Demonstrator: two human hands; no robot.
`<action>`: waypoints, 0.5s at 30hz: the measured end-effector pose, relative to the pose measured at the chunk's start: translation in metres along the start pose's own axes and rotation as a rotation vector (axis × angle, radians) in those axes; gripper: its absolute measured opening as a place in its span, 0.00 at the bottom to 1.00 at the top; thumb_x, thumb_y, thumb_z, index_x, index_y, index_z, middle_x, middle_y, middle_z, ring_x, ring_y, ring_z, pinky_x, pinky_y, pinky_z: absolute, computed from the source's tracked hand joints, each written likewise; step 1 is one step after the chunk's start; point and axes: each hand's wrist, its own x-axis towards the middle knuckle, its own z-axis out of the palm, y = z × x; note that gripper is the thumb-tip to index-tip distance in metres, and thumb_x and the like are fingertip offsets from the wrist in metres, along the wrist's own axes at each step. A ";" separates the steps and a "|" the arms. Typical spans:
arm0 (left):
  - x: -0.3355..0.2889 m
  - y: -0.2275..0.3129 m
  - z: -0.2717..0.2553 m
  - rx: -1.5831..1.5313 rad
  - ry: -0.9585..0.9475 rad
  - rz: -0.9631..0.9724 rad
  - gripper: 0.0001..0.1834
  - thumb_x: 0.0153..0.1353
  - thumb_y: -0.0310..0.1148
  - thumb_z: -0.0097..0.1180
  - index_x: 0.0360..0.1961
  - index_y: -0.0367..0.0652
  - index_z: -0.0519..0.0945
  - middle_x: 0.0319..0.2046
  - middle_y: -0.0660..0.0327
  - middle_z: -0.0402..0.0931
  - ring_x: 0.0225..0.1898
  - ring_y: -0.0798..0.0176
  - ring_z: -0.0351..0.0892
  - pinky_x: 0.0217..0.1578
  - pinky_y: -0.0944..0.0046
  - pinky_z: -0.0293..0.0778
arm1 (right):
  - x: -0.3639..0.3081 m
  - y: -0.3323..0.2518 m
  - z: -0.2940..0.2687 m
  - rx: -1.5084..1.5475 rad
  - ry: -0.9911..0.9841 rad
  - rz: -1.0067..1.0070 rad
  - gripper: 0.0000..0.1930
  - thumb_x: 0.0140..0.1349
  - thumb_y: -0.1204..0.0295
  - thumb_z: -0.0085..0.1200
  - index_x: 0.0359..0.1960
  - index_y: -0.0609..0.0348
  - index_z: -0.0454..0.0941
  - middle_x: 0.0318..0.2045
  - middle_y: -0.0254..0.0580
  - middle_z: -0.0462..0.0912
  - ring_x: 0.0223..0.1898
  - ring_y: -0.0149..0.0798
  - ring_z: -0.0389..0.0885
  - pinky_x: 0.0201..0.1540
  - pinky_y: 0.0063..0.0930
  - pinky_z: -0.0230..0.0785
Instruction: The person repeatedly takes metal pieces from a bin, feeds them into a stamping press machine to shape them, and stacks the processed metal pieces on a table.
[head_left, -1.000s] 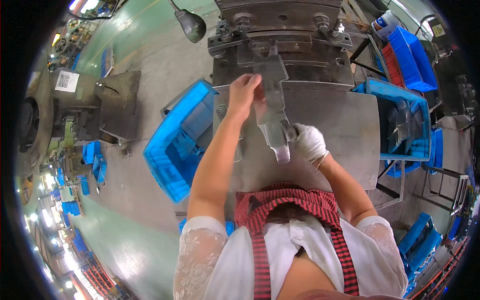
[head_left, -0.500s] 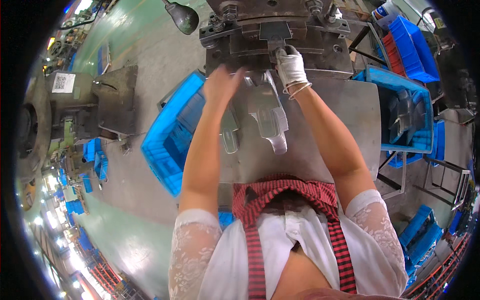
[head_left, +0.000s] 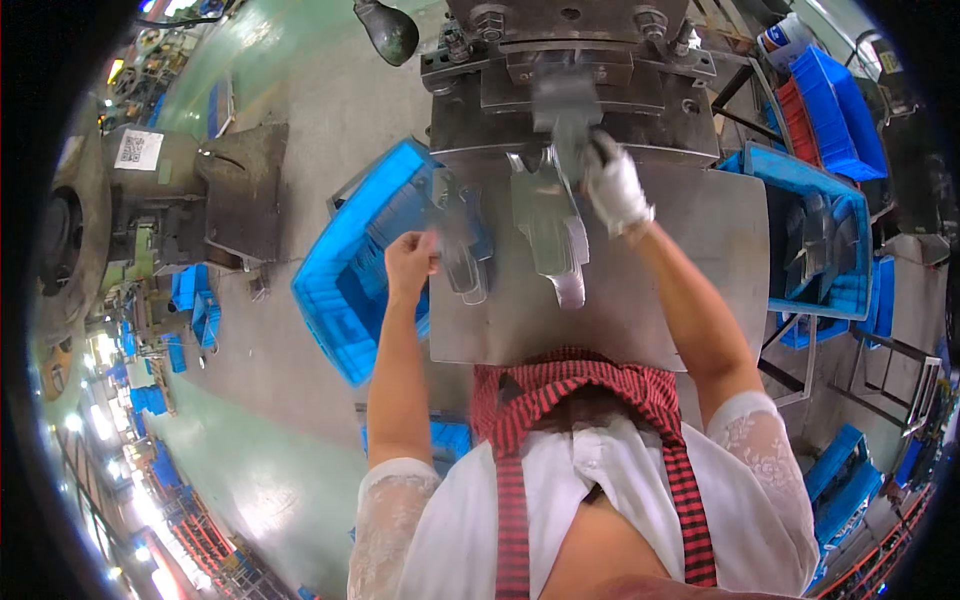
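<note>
My right hand [head_left: 618, 190], in a white glove with dark fingertips, grips the narrow end of a flat metal plate [head_left: 566, 105]. The plate is blurred, its wide end over the front of the press die [head_left: 500, 120]. Bare, my left hand [head_left: 410, 262] is pinched shut at the table's left edge, on what looks like another flat metal plate [head_left: 452, 222], smeared by motion. That plate hovers over a small pile of similar plates [head_left: 466, 278]. Between my hands, a taller stack of shaped metal plates [head_left: 548, 230] lies on the metal table [head_left: 660, 300].
A blue bin [head_left: 322, 300] stands against the table's left side. Another blue bin [head_left: 858, 230] at the right holds several metal plates. Bolts and clamps [head_left: 490, 25] flank the press die. A dark lamp head [head_left: 388, 32] hangs at the upper left.
My left hand has come back from the press toward the table's left edge. My right hand has drawn the plate a little toward me and right, off its place in the die.
</note>
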 end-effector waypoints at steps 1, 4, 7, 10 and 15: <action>-0.001 0.011 0.001 -0.265 -0.017 -0.013 0.13 0.50 0.38 0.58 0.23 0.37 0.74 0.18 0.63 0.71 0.19 0.69 0.71 0.20 0.69 0.69 | -0.022 0.010 -0.005 -0.078 -0.002 -0.305 0.12 0.54 0.71 0.46 0.37 0.66 0.72 0.25 0.58 0.76 0.30 0.54 0.77 0.31 0.37 0.69; 0.001 0.060 0.013 -0.654 -0.110 0.013 0.11 0.52 0.36 0.57 0.30 0.39 0.74 0.19 0.67 0.67 0.18 0.71 0.68 0.18 0.71 0.67 | -0.073 0.004 -0.016 -0.523 -0.288 -0.035 0.11 0.55 0.67 0.45 0.37 0.56 0.74 0.25 0.53 0.77 0.30 0.56 0.75 0.34 0.39 0.69; 0.009 0.109 0.050 -0.685 -0.228 0.092 0.11 0.52 0.35 0.57 0.30 0.38 0.74 0.20 0.66 0.68 0.18 0.71 0.68 0.19 0.71 0.67 | -0.069 -0.024 -0.027 -0.760 -0.297 0.038 0.12 0.55 0.65 0.46 0.38 0.56 0.73 0.28 0.54 0.77 0.31 0.56 0.74 0.36 0.40 0.68; 0.024 0.146 0.092 -0.580 -0.268 0.150 0.12 0.53 0.37 0.56 0.30 0.38 0.74 0.21 0.65 0.69 0.20 0.71 0.70 0.20 0.71 0.68 | -0.033 -0.005 -0.010 -0.313 0.000 -0.466 0.14 0.54 0.66 0.47 0.41 0.59 0.72 0.31 0.55 0.77 0.34 0.54 0.75 0.38 0.38 0.69; 0.040 0.125 0.116 -0.059 0.119 0.695 0.17 0.51 0.38 0.56 0.38 0.36 0.73 0.33 0.56 0.74 0.32 0.60 0.73 0.35 0.64 0.70 | 0.032 0.019 0.022 0.194 0.262 -0.033 0.16 0.53 0.71 0.48 0.44 0.65 0.68 0.33 0.58 0.77 0.36 0.52 0.76 0.38 0.33 0.69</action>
